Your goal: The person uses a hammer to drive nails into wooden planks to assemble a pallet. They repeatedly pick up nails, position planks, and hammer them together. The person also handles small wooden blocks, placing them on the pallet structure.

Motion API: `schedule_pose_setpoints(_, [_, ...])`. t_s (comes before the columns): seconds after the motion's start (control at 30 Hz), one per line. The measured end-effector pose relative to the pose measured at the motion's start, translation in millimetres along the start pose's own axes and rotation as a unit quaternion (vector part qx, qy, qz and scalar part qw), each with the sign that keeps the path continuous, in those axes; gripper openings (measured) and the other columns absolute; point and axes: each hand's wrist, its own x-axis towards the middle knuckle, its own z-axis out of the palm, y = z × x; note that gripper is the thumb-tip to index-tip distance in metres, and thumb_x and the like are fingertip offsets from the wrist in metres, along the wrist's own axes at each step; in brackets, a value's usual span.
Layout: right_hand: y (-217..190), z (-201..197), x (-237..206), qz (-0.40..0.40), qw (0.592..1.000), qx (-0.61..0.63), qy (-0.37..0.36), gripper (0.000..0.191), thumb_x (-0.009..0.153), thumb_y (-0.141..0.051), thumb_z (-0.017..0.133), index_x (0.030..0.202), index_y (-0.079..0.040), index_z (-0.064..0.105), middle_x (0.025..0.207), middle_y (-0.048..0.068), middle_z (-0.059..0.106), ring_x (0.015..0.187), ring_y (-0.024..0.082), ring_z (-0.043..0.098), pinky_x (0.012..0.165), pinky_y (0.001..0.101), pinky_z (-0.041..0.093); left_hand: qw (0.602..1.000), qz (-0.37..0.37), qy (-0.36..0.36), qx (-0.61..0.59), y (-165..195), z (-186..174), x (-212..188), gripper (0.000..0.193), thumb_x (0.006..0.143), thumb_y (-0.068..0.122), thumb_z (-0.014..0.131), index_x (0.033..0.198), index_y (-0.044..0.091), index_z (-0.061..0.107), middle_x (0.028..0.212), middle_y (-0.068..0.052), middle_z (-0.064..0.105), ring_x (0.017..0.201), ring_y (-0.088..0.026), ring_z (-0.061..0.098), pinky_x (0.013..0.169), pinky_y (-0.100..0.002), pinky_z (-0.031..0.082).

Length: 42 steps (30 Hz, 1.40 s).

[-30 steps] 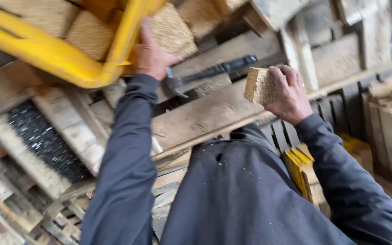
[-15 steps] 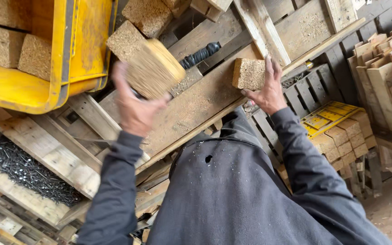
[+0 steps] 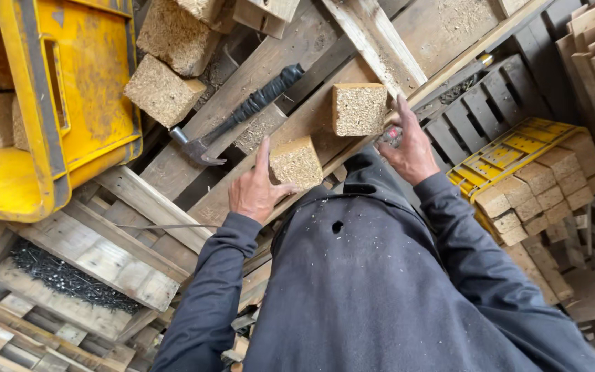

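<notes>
My left hand point(image 3: 256, 191) grips a small chipboard block point(image 3: 297, 162) by its left side and lower corner, and the block rests on a long wooden plank point(image 3: 442, 31). A second chipboard block point(image 3: 358, 109) stands farther along the same plank. My right hand point(image 3: 411, 148) lies just right of this block with its fingers spread, the index finger touching the block's edge. Something small and red shows at the thumb; I cannot tell what it is. Both arms wear dark grey sleeves.
A black-handled hammer point(image 3: 242, 114) lies on the boards above my left hand. A yellow plastic crate point(image 3: 84, 103) with blocks is at left, with loose blocks point(image 3: 163, 89) beside it. Dark nails point(image 3: 63, 279) fill a tray at lower left. Stacked blocks point(image 3: 538, 179) sit at right.
My left hand carried a block from the yellow crate down onto the plank. My right hand has loosened its hold on the other block, which now stands on the plank.
</notes>
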Motion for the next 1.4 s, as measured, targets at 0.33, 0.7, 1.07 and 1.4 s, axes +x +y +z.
schedule_pose_setpoints(0.33, [-21.3,-8.6,49.8,-0.172,0.961,-0.176,-0.124,0.108,0.063,-0.002,0.082,0.157,-0.005,0.028,0.16,0.02,0.035,0.132,0.039,0.051,0.106,0.0478,0.049,0.991,0.004,-0.076,0.11,51.3,1.5,15.6,0.124,0.076,0.053,0.085,0.162,-0.002,0.013,0.066,-0.017,0.066,0.054,-0.028,0.067,0.05,-0.042,0.055])
schedule_pose_setpoints(0.7, [-40.8,37.7,52.2,-0.226,0.95,-0.15,-0.155,0.105,0.056,-0.01,0.087,0.147,-0.007,0.035,0.148,0.02,0.04,0.135,0.041,0.045,0.103,0.0516,0.044,0.993,-0.109,0.029,-0.018,43.1,23.3,0.6,0.116,0.069,0.044,0.091,0.159,0.015,0.025,0.081,-0.021,0.074,0.071,-0.04,0.072,0.065,-0.051,0.056])
schedule_pose_setpoints(1.07, [-47.0,33.0,48.2,-0.227,0.953,-0.138,-0.146,0.099,0.057,-0.009,0.083,0.146,-0.009,0.04,0.146,0.021,0.044,0.126,0.043,0.054,0.098,0.0491,0.05,0.999,-0.047,0.01,-0.018,52.7,8.6,9.6,0.133,0.065,0.051,0.09,0.16,0.004,0.01,0.085,-0.022,0.073,0.07,-0.044,0.071,0.061,-0.052,0.056])
schedule_pose_setpoints(1.4, [-1.5,-8.0,93.6,0.184,0.95,0.196,-0.158,0.087,0.088,-0.075,0.052,0.139,-0.005,0.064,0.116,0.019,0.069,0.096,0.028,0.066,0.078,0.039,0.056,0.851,0.001,0.016,-0.526,79.0,40.2,132.2,0.07,0.099,0.044,0.074,0.143,-0.007,0.055,0.13,-0.018,0.071,0.119,-0.021,0.069,0.103,-0.031,0.053])
